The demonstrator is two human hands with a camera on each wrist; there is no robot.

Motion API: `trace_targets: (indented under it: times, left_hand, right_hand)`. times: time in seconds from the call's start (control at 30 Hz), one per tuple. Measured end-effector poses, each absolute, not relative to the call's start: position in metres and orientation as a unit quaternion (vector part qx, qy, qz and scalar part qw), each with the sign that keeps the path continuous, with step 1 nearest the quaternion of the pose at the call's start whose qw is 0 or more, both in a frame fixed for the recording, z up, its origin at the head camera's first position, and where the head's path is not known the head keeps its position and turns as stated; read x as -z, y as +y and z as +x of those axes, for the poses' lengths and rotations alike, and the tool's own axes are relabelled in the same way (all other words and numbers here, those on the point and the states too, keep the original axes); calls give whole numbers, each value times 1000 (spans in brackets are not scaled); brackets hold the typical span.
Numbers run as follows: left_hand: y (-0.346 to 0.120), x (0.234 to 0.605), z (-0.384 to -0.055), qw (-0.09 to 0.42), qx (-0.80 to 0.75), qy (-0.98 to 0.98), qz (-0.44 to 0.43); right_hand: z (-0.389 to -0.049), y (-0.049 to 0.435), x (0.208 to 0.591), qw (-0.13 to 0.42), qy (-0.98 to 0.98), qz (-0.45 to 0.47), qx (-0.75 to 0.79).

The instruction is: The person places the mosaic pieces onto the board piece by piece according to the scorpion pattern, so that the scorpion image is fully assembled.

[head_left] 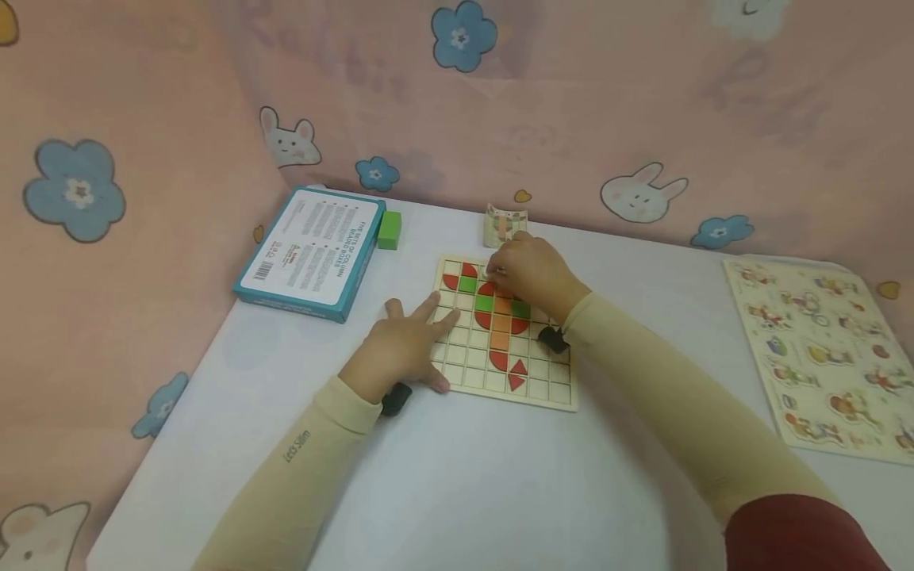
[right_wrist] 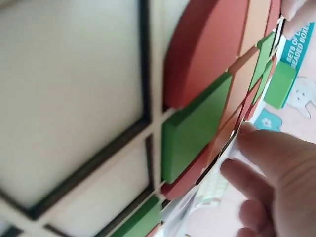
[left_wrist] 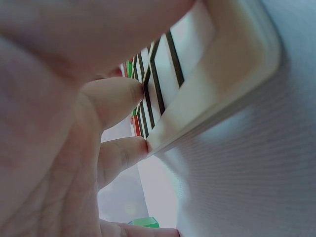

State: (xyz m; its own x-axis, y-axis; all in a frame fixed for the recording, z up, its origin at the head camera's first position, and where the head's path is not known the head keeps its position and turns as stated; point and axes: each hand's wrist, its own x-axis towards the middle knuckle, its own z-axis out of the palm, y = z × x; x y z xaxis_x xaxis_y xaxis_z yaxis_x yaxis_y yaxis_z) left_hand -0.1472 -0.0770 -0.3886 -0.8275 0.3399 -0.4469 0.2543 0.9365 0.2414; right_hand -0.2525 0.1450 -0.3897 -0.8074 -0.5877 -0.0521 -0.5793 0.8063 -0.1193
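A pale wooden grid board (head_left: 477,378) lies on the table with flat red, green and orange tiles in some cells. Among them are a red quarter-round tile (head_left: 499,360), a green tile (head_left: 483,303) and an orange tile (head_left: 500,339). My left hand (head_left: 400,346) rests at the board's left edge, fingers spread; the left wrist view has two fingertips touching the rim (left_wrist: 212,94). Bent over the board's far side, my right hand (head_left: 535,272) has its fingertips down at the top row. Whether they pinch a tile is hidden. Beyond them stands a curled pattern card (head_left: 494,230).
A blue-edged box (head_left: 307,250) lies at the back left, with a green block (head_left: 389,230) against its right side. On the far right is a wooden board with cartoon figures (head_left: 821,357). A pink printed cloth (head_left: 571,95) hangs behind the table.
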Motion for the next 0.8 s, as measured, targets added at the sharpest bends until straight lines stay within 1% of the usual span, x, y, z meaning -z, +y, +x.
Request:
trace_targets:
  times: [0.27,0.43,0.57,0.7,0.8]
  left_hand:
    - [-77,386,-147,247,-82,953,153]
    - [-78,385,-146,245,-82,954,154]
    - [-78,386,-146,248,-77,953,154]
    - [-78,388,-147,248,-72,953,155]
    - [-77,388,-147,248,-75,953,157]
  right_hand:
    - [-243,144,386,16,937,-347,-24]
    - [-235,139,386,34,944,-323,-58]
    - [-228,136,390,59,943,-319,-74]
    - [-229,137,393,83,949,-300,-58]
    - [-234,140,395,97,961,-260,-14]
